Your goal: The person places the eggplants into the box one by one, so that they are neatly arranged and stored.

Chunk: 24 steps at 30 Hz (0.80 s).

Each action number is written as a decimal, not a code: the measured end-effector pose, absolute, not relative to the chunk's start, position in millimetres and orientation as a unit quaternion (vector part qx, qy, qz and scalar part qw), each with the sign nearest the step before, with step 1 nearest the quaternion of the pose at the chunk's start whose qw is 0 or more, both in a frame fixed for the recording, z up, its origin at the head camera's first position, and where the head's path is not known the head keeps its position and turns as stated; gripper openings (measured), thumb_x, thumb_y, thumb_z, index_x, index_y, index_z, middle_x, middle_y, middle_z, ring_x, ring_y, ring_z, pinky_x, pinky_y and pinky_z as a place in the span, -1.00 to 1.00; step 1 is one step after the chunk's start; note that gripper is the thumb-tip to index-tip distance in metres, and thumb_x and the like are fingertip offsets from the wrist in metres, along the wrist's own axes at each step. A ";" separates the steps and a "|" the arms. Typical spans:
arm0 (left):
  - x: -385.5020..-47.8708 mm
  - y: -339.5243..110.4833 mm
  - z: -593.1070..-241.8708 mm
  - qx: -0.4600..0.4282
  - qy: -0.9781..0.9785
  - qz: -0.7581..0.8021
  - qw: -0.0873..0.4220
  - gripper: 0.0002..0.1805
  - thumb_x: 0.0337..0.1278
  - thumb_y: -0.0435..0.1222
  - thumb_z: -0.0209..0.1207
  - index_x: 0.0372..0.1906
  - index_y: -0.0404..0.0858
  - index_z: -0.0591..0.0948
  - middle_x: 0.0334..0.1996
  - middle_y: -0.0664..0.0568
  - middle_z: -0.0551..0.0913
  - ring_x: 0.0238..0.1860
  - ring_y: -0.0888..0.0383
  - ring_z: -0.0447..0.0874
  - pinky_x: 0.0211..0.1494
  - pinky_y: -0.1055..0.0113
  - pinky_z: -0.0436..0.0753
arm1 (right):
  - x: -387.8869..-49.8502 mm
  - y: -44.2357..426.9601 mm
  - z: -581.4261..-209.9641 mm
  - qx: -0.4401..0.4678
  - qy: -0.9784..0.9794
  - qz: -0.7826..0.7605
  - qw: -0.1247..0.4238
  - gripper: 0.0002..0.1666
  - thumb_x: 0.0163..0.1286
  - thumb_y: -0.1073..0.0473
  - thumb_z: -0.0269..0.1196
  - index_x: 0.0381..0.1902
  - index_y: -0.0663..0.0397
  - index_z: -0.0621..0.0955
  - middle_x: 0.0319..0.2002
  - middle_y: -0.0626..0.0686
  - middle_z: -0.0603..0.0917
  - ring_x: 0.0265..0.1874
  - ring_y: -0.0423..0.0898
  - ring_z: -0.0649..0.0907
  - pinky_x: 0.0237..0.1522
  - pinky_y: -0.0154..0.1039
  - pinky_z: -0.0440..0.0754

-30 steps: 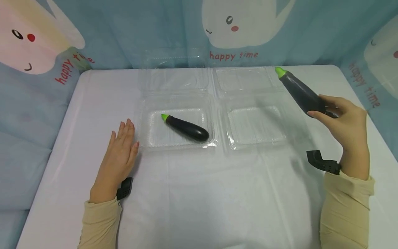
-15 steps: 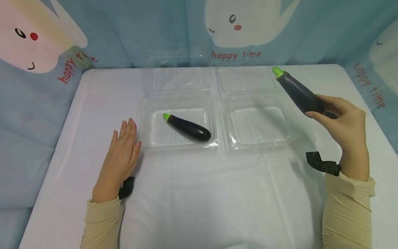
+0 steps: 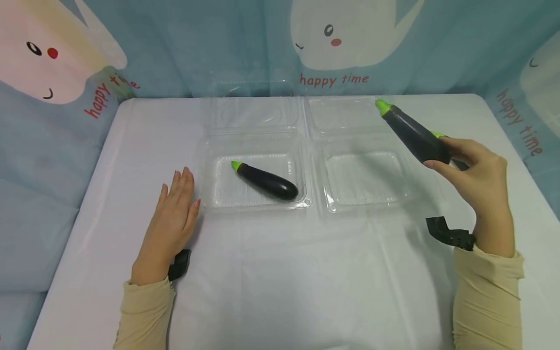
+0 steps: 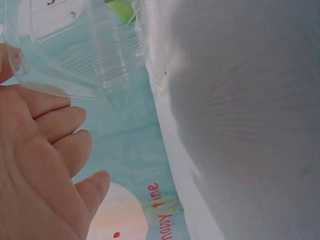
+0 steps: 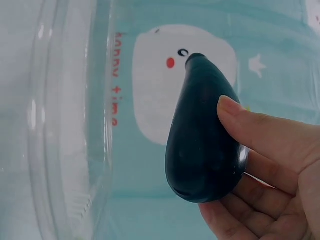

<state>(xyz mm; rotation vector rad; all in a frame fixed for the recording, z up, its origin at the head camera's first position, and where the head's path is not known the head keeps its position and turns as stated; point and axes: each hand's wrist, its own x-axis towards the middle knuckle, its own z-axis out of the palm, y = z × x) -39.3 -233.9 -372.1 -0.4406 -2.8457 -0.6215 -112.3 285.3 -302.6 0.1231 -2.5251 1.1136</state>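
Note:
In the head view, my right hand [image 3: 479, 175] grips the thick end of a dark eggplant [image 3: 411, 131] above the table, its green tip pointing up and left. A second green tip [image 3: 437, 134] shows behind it; whether that piece is held too, I cannot tell. The right wrist view has thumb and fingers of the hand [image 5: 280, 165] around the eggplant [image 5: 200, 135]. My left hand [image 3: 168, 228], fingers straight, is beside the left clear container [image 3: 207, 189], in which another eggplant [image 3: 267, 181] lies. That hand [image 4: 40, 150] holds nothing.
A second clear container [image 3: 328, 189] stands right of the first, between it and my right hand. Both lids are raised or folded back behind their bases. A blue curtain [image 3: 236, 39] runs along the table's back edge.
My right hand has shifted slightly left with the gripped eggplant. A second green tip has come into view behind it. The left hand has hardly moved relative to the container.

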 end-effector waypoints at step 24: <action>-46.9 -228.3 -375.6 -0.150 -0.957 -0.222 0.114 -0.40 0.45 -0.22 -0.17 0.39 -0.53 0.07 0.40 -0.33 0.07 0.44 -0.15 -0.07 0.42 -0.10 -0.08 | -119.4 238.2 -301.3 0.191 -0.911 0.309 0.196 -0.30 -0.24 0.48 0.52 0.00 0.28 0.64 -0.12 0.22 0.68 -0.17 -0.70 0.43 -0.08 -0.66 0.34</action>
